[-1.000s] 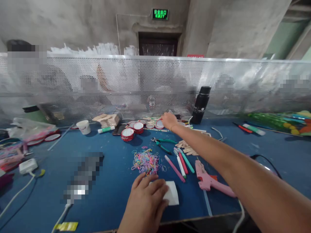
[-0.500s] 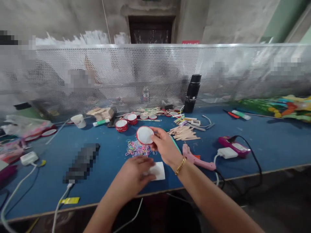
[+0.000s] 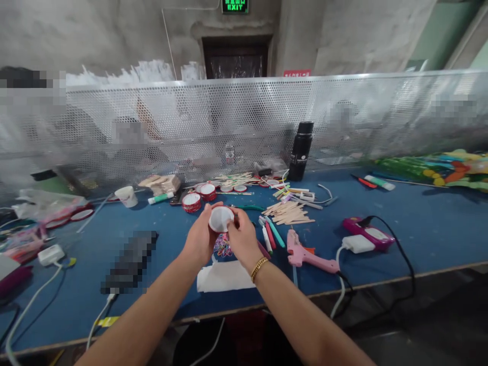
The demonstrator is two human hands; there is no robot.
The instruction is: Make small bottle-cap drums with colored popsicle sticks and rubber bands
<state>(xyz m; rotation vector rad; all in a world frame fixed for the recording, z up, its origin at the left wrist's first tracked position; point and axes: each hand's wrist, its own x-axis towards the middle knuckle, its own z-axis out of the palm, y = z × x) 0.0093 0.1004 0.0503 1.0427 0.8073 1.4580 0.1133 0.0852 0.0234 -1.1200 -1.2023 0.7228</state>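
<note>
My left hand (image 3: 200, 238) and my right hand (image 3: 244, 241) both grip a small round red-rimmed lid with a white inside (image 3: 220, 219), held up above the blue table (image 3: 419, 213). Beneath my hands lie a white folded paper (image 3: 223, 277) and a heap of coloured rubber bands (image 3: 223, 247), partly hidden. My right wrist wears a gold bracelet (image 3: 259, 268).
A pink glue gun (image 3: 307, 252) and coloured markers (image 3: 271, 234) lie to the right. Wooden sticks (image 3: 290, 212), more red lids (image 3: 198, 195), a black bottle (image 3: 300, 151) and a perforated metal screen (image 3: 244, 122) stand behind. Chargers and cables (image 3: 362, 241) lie right; a white cup (image 3: 126, 195) stands left.
My right hand brought the red-rimmed lid from the far pile toward me. My left hand left the white paper and joined in holding the lid.
</note>
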